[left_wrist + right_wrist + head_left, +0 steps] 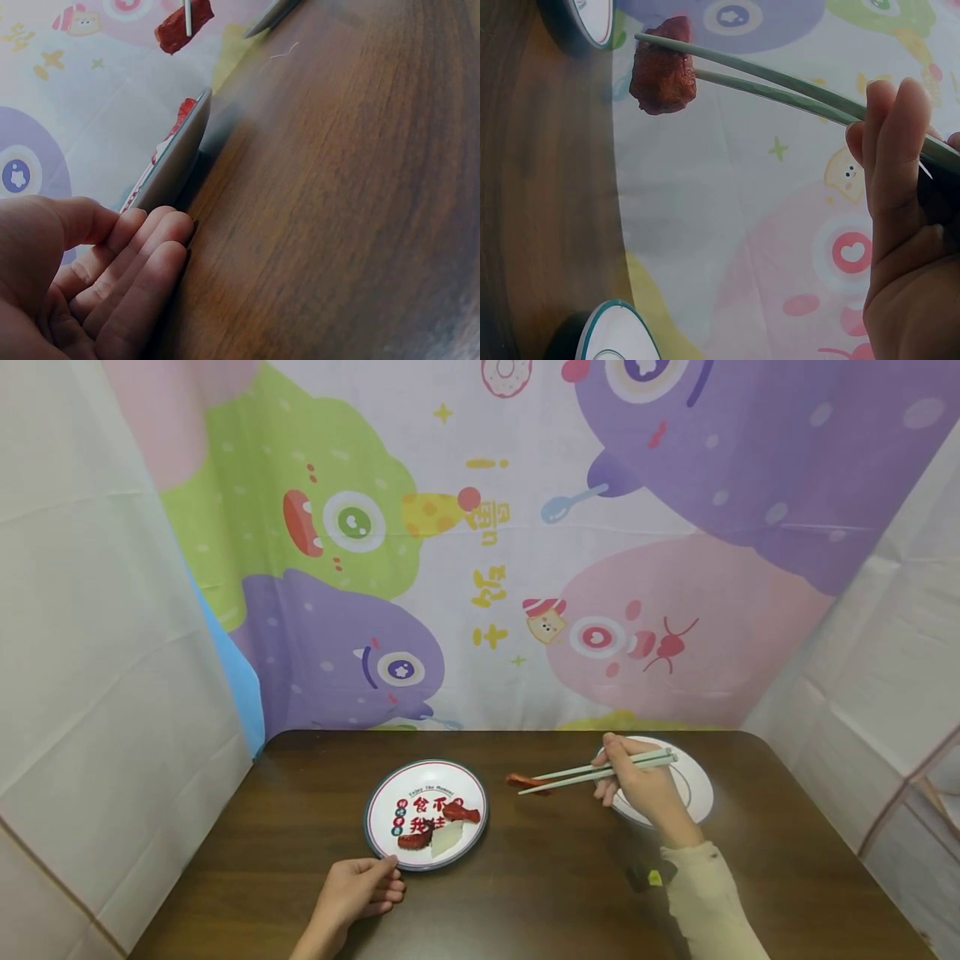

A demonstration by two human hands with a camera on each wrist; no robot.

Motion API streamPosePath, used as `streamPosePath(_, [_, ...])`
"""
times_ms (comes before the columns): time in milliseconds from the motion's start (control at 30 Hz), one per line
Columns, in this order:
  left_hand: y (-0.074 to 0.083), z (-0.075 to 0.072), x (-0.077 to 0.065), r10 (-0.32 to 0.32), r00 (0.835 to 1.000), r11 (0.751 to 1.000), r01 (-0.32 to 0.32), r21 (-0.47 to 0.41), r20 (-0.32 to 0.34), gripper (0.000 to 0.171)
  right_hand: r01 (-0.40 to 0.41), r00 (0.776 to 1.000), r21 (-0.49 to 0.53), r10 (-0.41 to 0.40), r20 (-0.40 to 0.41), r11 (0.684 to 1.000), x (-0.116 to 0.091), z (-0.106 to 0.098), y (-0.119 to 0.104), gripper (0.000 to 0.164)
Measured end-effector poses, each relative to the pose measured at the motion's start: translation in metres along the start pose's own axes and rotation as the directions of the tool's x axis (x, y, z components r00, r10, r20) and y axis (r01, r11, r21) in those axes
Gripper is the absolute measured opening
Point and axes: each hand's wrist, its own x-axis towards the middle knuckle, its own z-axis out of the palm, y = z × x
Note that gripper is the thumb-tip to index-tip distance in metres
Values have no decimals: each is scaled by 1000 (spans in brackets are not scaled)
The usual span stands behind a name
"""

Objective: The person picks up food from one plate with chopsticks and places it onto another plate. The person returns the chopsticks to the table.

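Observation:
My left hand [360, 889] pinches the near edge of a white plate [386, 789] with a dark rim and red printed characters. On this plate lie a small red drumstick-shaped piece [461, 812], a dark red wing-like piece [414, 841] and a pale whitish piece [447, 839]. With my right hand [637, 781] I hold pale green chopsticks [772, 75], which grip a glossy red-brown chunk of meat [664, 79]. The chunk hangs in the air between the two plates. Under my right hand is a second white plate [697, 785], partly hidden by it.
Both plates stand on a dark wooden table [525, 893]. Close behind it hangs a cartoon-printed curtain [487, 685], with white cloth at both sides. Beside my right sleeve [705, 893] a small yellow-green tag [655, 877] shows on the tabletop.

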Motion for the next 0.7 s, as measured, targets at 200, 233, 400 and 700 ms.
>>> streamPosePath(200, [0, -1, 0, -2, 1000, 1000, 2, 7, -1, 34, -19, 1000, -18, 19, 6, 1000, 1, 3, 0, 41])
streamPosePath(233, [0, -1, 1, -3, 1000, 1000, 3, 9, 0, 34, -21, 1000, -19, 21, 5, 1000, 1, 3, 0, 41])
streamPosePath(400, [-1, -1, 1, -4, 1000, 1000, 4, 11, 7, 35, -37, 999, -19, 37, 1, 999, 2, 6, 1, 42])
streamPosePath(700, [-1, 0, 2, 0, 1000, 1000, 0, 3, 6, 35, -35, 999, -34, 36, 29, 999, 4, 11, 6, 39])
